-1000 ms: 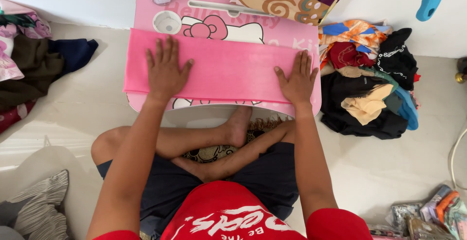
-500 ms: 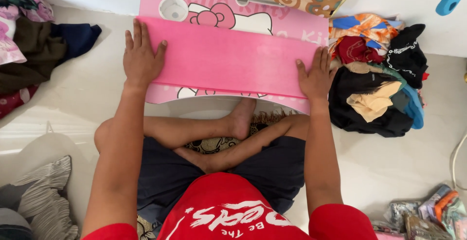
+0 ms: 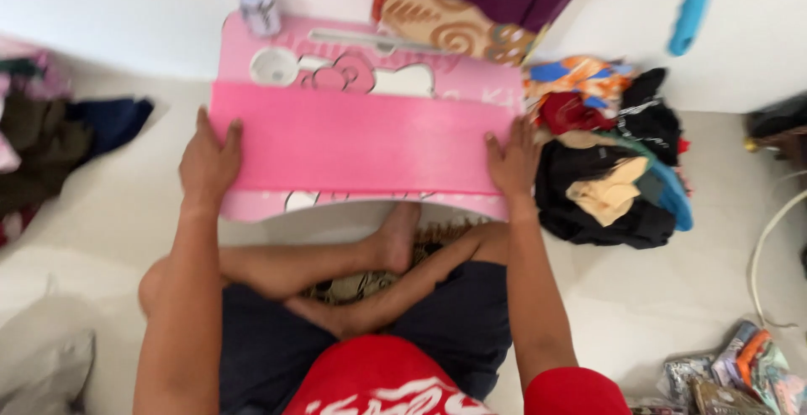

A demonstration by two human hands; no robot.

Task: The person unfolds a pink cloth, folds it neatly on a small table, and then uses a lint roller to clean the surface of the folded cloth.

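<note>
Your left hand (image 3: 208,163) presses flat, fingers spread, on the folded pink cloth (image 3: 361,137) at its nine o'clock end; your right hand (image 3: 511,158) flat at three o'clock.

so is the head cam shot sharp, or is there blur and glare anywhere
Head view: motion blur softens the whole frame, most at the edges, where the dark clothes pile smears. The folded pink cloth under the left hand and right hand stays readable. Light is soft and even; the pale floor looks bright but not glaring, and shadows are faint.
</note>
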